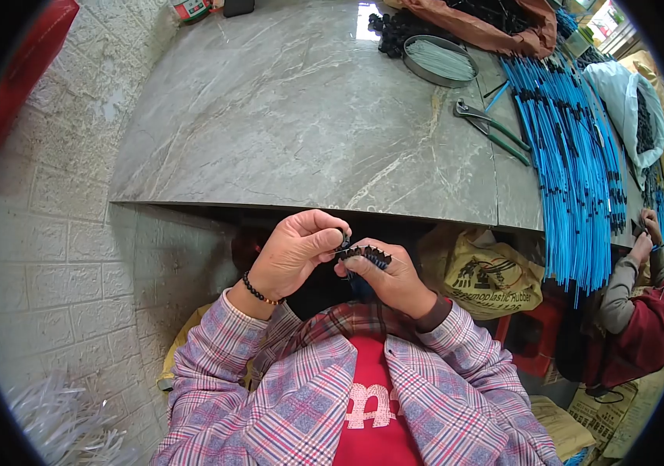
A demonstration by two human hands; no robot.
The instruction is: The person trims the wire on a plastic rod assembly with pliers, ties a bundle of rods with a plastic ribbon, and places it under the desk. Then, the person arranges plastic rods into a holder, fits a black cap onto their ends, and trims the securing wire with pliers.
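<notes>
My left hand (293,252), with a dark bead bracelet at the wrist, pinches a small black piece (345,240) between thumb and forefinger. Close beside it, my right hand (400,283) is closed around a row of small black plastic parts (368,254). Thin, light wire-like tips stick up from that row. Something blue shows below the fingers, partly hidden by my hand. Both hands are held in front of my chest, just short of the table's near edge. The exact kind of the black parts is too small to tell.
On the grey marbled table (293,116) lie green-handled pliers (491,130), a round tin of thin pale rods (440,62) and many blue cables (569,179). A yellow sack (491,276) stands below. At the right, a co-worker's hands (644,233) work beside a white bag (627,109).
</notes>
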